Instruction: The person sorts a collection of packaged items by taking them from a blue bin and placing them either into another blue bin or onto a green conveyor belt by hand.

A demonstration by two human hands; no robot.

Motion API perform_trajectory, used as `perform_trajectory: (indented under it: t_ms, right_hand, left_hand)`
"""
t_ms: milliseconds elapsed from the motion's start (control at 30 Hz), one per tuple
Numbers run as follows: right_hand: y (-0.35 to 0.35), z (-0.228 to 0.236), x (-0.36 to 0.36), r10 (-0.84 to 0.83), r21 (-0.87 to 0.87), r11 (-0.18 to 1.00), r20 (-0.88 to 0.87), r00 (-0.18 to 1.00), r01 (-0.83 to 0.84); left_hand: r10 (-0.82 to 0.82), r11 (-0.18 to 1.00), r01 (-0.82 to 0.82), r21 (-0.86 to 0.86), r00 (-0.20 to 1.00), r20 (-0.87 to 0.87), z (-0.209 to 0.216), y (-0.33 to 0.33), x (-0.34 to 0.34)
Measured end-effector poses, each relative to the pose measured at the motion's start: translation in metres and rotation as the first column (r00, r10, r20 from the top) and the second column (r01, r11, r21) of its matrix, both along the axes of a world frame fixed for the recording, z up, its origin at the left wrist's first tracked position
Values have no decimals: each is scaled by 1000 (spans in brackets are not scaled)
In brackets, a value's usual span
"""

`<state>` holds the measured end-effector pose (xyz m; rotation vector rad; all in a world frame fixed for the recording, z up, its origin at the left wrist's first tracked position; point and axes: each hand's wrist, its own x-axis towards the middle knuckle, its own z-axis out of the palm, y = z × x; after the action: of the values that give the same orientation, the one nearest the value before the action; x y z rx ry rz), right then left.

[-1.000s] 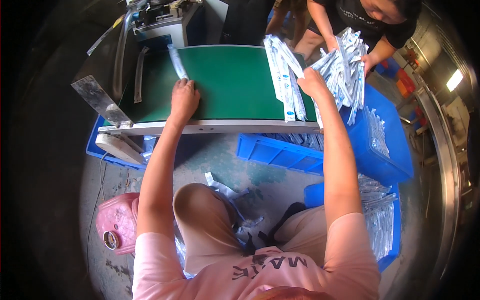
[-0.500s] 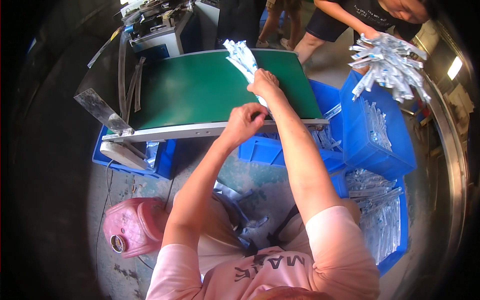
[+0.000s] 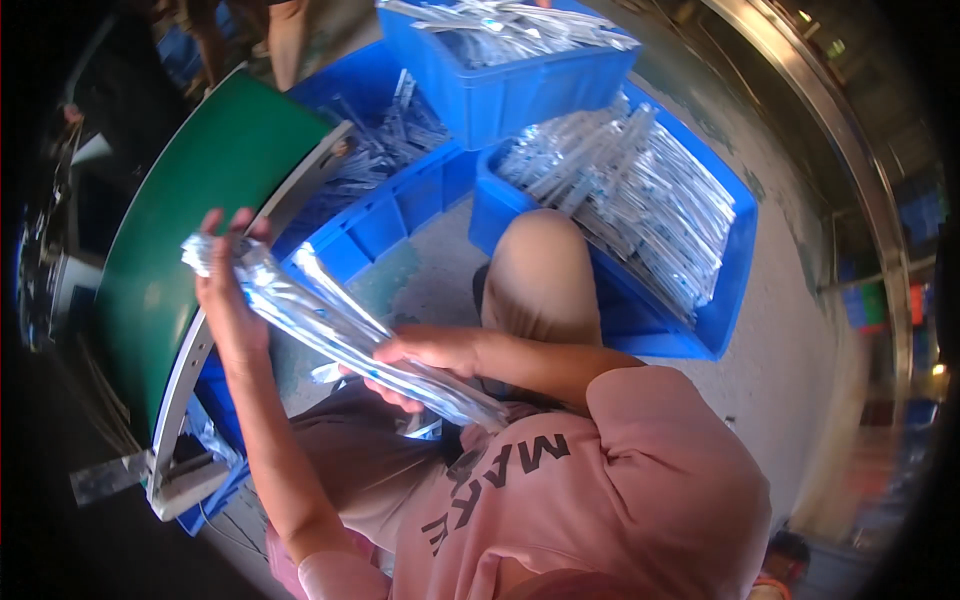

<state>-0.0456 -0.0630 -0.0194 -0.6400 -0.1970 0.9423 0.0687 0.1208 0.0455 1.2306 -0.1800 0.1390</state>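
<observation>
A long bundle of thin silver-and-blue foil sachets (image 3: 310, 318) lies slantwise in front of my chest. My left hand (image 3: 232, 300) holds its far end, with the thumb and fingers around it near the belt's edge. Around the bundle's middle, nearer my body, my right hand (image 3: 437, 350) is closed. One sachet strip sticks out apart from the upper side of the bundle. The bundle's near end reaches my shirt.
A green conveyor belt (image 3: 205, 165) with a metal side rail stands at left. Blue crates stand ahead: a raised one (image 3: 530, 95), a lower one (image 3: 390, 208) beside the belt, and one at right (image 3: 735, 265), all containing foil sachets. Another person's legs (image 3: 287, 40) show beyond.
My view has turned right toward the crates. The sachet bundle has come off the belt close to my body, and both hands now hold it. The raised crate now holds a heap of sachets.
</observation>
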Motion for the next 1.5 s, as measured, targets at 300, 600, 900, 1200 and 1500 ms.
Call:
perform_trajectory:
  t_ms: [300,600,900,1200,1500]
  right_hand:
    - [-37,-4,-37,-169,208,955,-210,963,213]
    - [-43,28,-35,-424,-97,896,105,900,433]
    - [-129,43,-56,-750,-340,328,474,462,881]
    - [-358,-67,-11,-901,-728,-306,430,61,613]
    - [-353,-109,28,-762,-814,-473,570,308,336]
  left_hand:
    - [-350,853,337,399,936,-42,-14,-89,-55]
    - [-68,974,39,223,990,125,-2,-113,-36]
    - [-241,939,174,296,948,210,19,-118,-44]
    - [-157,885,88,458,981,114,16,-58,-33]
    - [-104,773,0,634,986,127,2,-27,-42]
